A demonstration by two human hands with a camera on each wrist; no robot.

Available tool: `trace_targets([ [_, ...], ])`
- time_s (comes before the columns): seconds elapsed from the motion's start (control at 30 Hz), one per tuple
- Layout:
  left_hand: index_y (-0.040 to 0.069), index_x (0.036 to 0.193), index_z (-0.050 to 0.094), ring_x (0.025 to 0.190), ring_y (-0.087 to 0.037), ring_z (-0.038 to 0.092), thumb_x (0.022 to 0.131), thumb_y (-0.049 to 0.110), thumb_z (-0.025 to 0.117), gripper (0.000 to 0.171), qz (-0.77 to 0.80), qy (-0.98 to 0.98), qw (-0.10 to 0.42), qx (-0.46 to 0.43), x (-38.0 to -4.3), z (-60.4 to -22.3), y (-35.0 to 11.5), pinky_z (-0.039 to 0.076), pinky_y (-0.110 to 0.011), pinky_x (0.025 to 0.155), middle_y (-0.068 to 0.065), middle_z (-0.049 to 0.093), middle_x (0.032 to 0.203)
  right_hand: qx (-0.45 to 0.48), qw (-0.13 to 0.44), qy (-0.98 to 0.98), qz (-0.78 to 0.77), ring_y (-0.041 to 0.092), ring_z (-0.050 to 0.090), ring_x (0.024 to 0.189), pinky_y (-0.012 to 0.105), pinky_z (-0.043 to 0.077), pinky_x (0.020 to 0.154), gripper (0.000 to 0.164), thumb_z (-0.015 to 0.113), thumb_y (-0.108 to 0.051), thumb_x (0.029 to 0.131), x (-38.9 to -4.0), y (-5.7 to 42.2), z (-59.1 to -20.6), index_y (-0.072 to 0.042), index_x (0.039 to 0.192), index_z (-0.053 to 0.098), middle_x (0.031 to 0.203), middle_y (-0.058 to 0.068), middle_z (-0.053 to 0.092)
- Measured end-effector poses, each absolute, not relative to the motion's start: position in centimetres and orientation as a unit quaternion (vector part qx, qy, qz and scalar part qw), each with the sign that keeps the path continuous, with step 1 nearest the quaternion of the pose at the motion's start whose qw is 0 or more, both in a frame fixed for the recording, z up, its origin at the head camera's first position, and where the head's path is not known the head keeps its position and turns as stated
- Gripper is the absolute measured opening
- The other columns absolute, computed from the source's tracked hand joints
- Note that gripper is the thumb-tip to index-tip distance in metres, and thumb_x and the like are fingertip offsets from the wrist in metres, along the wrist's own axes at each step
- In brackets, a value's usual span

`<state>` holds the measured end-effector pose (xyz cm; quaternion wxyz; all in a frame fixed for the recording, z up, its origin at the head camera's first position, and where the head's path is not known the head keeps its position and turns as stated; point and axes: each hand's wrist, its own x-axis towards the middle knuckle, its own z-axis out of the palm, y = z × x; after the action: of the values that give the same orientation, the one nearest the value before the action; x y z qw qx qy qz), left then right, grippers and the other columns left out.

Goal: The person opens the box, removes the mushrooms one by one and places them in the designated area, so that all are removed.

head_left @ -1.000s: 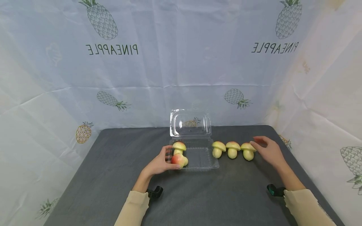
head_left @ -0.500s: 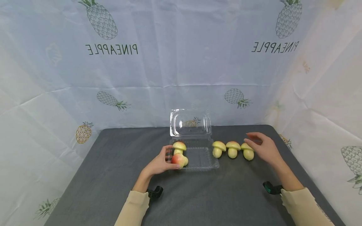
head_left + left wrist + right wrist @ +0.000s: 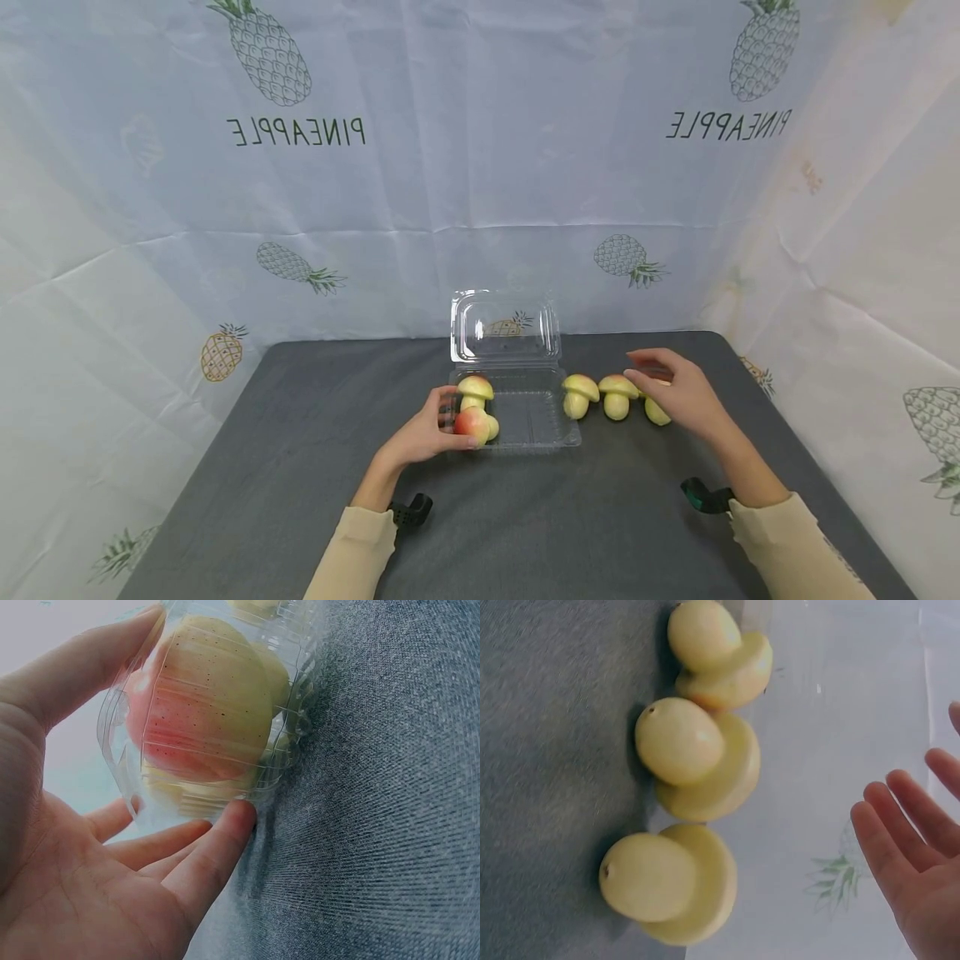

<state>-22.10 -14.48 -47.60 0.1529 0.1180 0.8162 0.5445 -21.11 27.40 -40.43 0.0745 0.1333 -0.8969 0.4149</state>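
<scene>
My left hand [image 3: 426, 431] holds the left side of a clear plastic clamshell box [image 3: 529, 410], thumb at its front rim and fingers along its side. Two toy mushrooms with yellow-red caps lie in the box's left part: a rear mushroom [image 3: 474, 388] and a front mushroom [image 3: 470, 423] with its red cap toward the thumb. Right of the box are three more in a row: a near-box mushroom [image 3: 577, 397], a middle mushroom [image 3: 617, 398] and a right mushroom [image 3: 657, 412], partly hidden by my right hand [image 3: 682, 396]. That hand hovers with nothing in it, fingers extended in the right wrist view.
The box's transparent lid [image 3: 504, 329] stands raised at the back. Dark grey cloth covers the table [image 3: 540, 525]. Behind and at both sides hangs a pale curtain [image 3: 465, 150] printed with pineapples.
My right hand has moved left, from beside the right mushroom to above it and toward the middle one. The left hand, box and mushrooms have stayed in place.
</scene>
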Motion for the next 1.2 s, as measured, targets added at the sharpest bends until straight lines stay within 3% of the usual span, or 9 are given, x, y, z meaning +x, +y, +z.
trace_targets([
  [1.2, 0.009, 0.157, 0.021, 0.140, -0.043, 0.040, 0.084, 0.028, 0.086, 0.099, 0.544, 0.816, 0.160, 0.111, -22.2, -47.6, -14.5, 0.045, -0.055, 0.105, -0.019, 0.025, 0.161, 0.244, 0.013, -0.854, 0.459, 0.037, 0.058, 0.124, 0.049, 0.049, 0.100, 0.039, 0.068, -0.024, 0.100, -22.2, 21.0, -39.4, -0.009, 0.136, 0.062, 0.136, 0.012, 0.059],
])
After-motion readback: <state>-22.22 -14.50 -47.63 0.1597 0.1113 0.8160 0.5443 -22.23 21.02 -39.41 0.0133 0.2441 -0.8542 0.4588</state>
